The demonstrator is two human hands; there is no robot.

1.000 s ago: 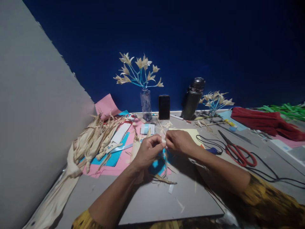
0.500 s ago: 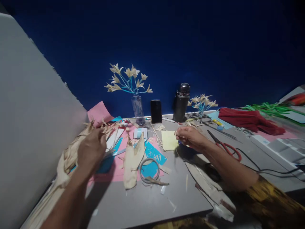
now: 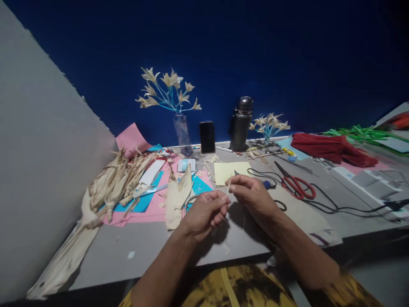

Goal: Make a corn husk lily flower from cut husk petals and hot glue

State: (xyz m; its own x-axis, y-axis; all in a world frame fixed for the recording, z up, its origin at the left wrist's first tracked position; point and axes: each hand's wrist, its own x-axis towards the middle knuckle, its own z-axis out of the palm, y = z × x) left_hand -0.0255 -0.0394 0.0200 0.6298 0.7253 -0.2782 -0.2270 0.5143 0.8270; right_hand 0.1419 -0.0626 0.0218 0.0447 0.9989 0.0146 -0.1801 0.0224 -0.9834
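In front of my body my two hands meet over the table's front part. A thin pale strip, apparently dried husk, stands between my fingertips. My left hand pinches its lower part, fingers curled. My right hand pinches it higher up with thumb and forefinger. Just left of my left hand lies a flat pale husk piece with a split top. Behind my right hand are a yellow paper sheet and a blue-handled tool with a black cord.
A bundle of dried husks spreads at the left over pink and blue paper. Red-handled scissors lie right. At the back stand a vase of husk flowers, a phone, a thermos and smaller flowers.
My left hand has come from the husk bundle to the centre, meeting my right hand, which has moved slightly nearer. Both now pinch the thin strip. The view has shifted a little.
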